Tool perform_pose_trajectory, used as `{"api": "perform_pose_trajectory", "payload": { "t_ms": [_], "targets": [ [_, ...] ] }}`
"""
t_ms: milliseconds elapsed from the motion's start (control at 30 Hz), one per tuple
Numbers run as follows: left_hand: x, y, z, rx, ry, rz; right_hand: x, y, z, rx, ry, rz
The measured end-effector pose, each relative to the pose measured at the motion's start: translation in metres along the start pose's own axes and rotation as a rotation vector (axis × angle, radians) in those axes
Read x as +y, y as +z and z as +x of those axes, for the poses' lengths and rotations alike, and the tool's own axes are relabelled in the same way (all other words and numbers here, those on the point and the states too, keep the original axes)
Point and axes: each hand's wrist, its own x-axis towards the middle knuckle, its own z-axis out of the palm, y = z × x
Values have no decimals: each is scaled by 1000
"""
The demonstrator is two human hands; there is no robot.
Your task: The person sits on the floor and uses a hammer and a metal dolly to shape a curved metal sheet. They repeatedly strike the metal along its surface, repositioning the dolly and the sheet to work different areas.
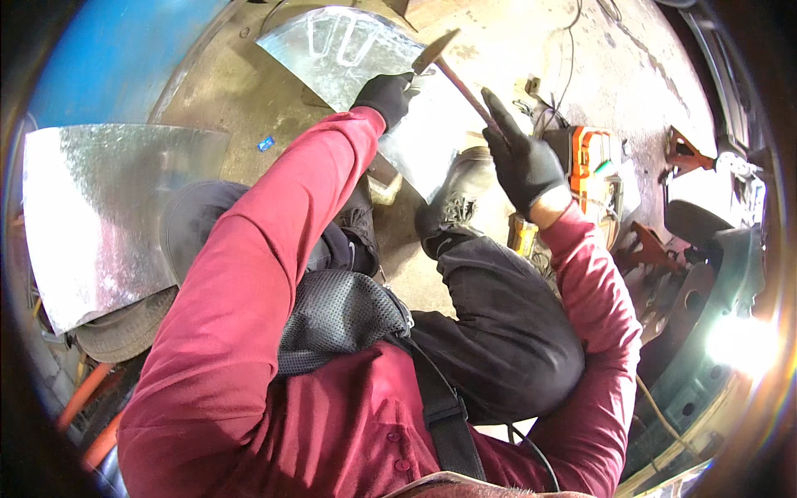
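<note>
My right hand [523,162], in a black glove, grips the wooden handle of a hammer [466,93], with one finger stretched along it. The hammer's head is raised over the sheet metal, close to my left hand. My left hand [387,98], gloved too, is closed above the middle of the sheet. Something small and metallic pokes out of its fingers, but its kind does not show. The shiny sheet metal [332,70] lies low in front of my feet, with pale looped outlines at its far end. My shoe [462,195] is by its near edge.
A second metal sheet [100,224] leans at the left above a tyre [124,328]. At right stand an orange and black toolbox [588,153], red jack stands [689,151] and a bright lamp [741,344]. A blue panel [116,62] fills the far left. Cables [573,41] cross the floor.
</note>
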Motion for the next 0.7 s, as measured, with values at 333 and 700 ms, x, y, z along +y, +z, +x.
{"api": "perform_pose_trajectory", "payload": {
  "t_ms": [333,700],
  "targets": [
    [-13,0,2,-1,-107,-251,-48,-93,6,657,-134,499],
    [2,-1,-18,-39,-110,-323,35,-7,-10,293,9,183]
  ]
}}
